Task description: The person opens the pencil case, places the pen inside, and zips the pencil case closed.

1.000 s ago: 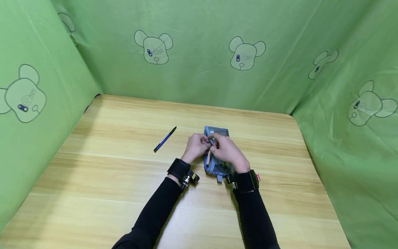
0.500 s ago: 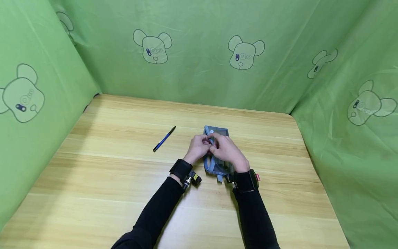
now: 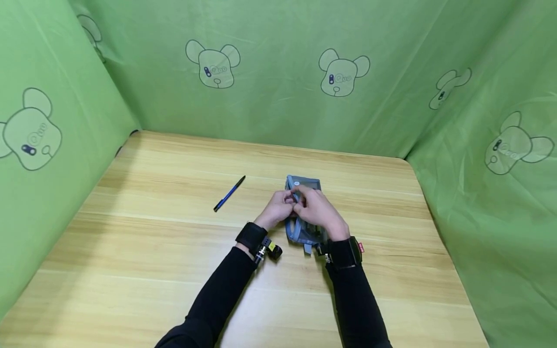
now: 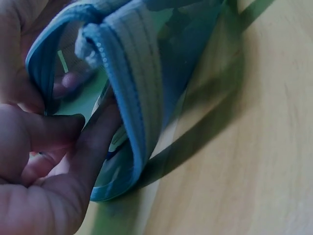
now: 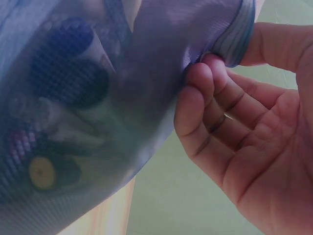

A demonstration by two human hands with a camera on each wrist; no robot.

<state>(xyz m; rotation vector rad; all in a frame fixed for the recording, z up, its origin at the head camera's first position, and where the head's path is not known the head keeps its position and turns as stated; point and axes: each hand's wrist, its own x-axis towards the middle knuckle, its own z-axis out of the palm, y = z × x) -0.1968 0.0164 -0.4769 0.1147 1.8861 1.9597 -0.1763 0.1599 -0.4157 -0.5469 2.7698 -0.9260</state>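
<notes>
A blue mesh pencil case (image 3: 310,232) with a zipped edge lies on the table, its mouth spread apart. My right hand (image 3: 316,209) pinches the zipped edge between thumb and fingers, as the right wrist view shows. My left hand (image 3: 278,207) is at the mouth; in the left wrist view, its fingers (image 4: 95,139) reach inside past the blue zipper (image 4: 115,73). Whether they hold something is hidden. Through the mesh in the right wrist view, a dark blue round-ended thing (image 5: 73,39) and a yellowish round end (image 5: 42,172) show inside.
To the left of the hands a blue pen (image 3: 229,194) with black ends lies slantwise on the wooden table (image 3: 174,270). Green cloth walls (image 3: 278,111) with printed bear heads enclose the table at the back and both sides.
My left hand has shifted slightly at the case's mouth. A beige stick-like thing seen below the fingers a second ago is now less visible there. The right hand keeps its hold.
</notes>
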